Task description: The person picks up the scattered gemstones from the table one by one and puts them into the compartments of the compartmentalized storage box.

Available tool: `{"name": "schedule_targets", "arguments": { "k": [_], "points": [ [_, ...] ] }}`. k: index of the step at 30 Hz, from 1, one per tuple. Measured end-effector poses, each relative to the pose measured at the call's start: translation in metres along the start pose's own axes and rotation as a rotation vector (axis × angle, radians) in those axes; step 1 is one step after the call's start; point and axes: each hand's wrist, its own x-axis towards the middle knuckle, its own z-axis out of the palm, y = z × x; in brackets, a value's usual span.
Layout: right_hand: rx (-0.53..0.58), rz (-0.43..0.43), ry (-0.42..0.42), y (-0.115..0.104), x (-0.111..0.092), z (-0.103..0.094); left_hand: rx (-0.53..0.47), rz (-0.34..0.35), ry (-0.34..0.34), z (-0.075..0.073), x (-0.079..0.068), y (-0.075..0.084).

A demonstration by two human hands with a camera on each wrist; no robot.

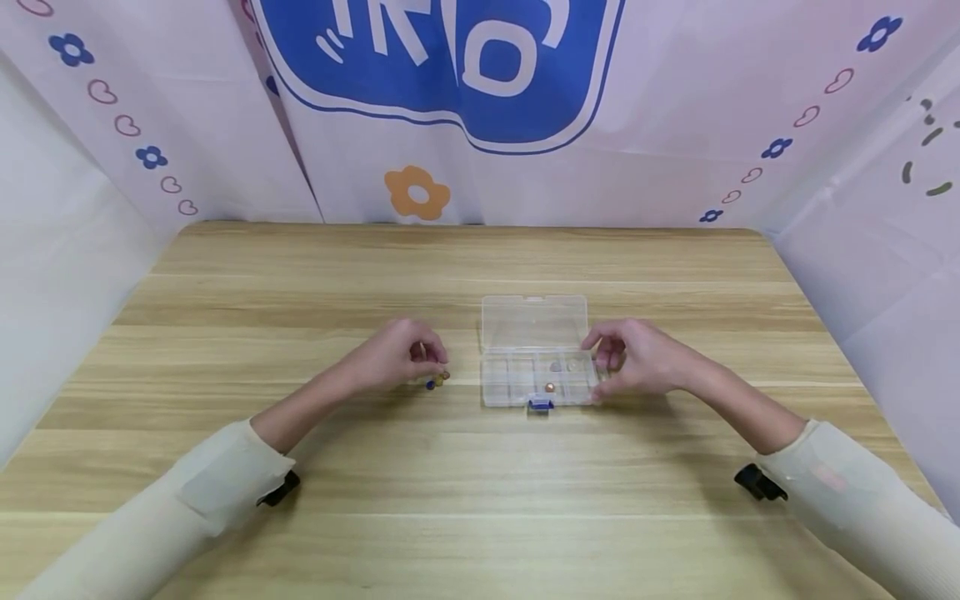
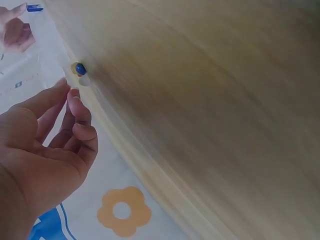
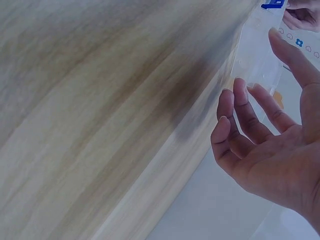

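A clear plastic compartment box (image 1: 495, 402) lies on the table, its hinged lid (image 1: 534, 323) laid back and a blue latch (image 1: 540, 405) at its front. An orange-brown bead (image 1: 550, 387) and a few pale pieces (image 1: 556, 367) are in its compartments. My right hand (image 1: 637, 358) holds the box's right end, thumb at the front corner and index finger at the back. Left of the box, my left hand (image 1: 401, 354) has thumb and fingertips together right at a small cluster of beads, one blue (image 2: 80, 69), others amber. I cannot tell whether a bead is between those fingertips.
The wood-grain table (image 1: 450, 517) reaches back to a white cloth backdrop (image 1: 637, 183) with a blue sign and printed flowers. White sheeting hangs along both sides. Black straps (image 1: 759, 483) show under the sleeves.
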Motion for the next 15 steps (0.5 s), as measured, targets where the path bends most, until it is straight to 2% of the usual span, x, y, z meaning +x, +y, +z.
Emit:
{"name": "schedule_targets", "arguments": {
  "k": [8, 15],
  "points": [
    [0.003, -0.012, 0.004, 0.0, 0.0, 0.0, 0.023, 0.004, -0.008, -0.002, -0.008, -0.008],
    [0.006, -0.005, 0.003, 0.0, 0.0, 0.001, 0.006, -0.005, -0.025, -0.002, -0.012, -0.012]
  ]
}}
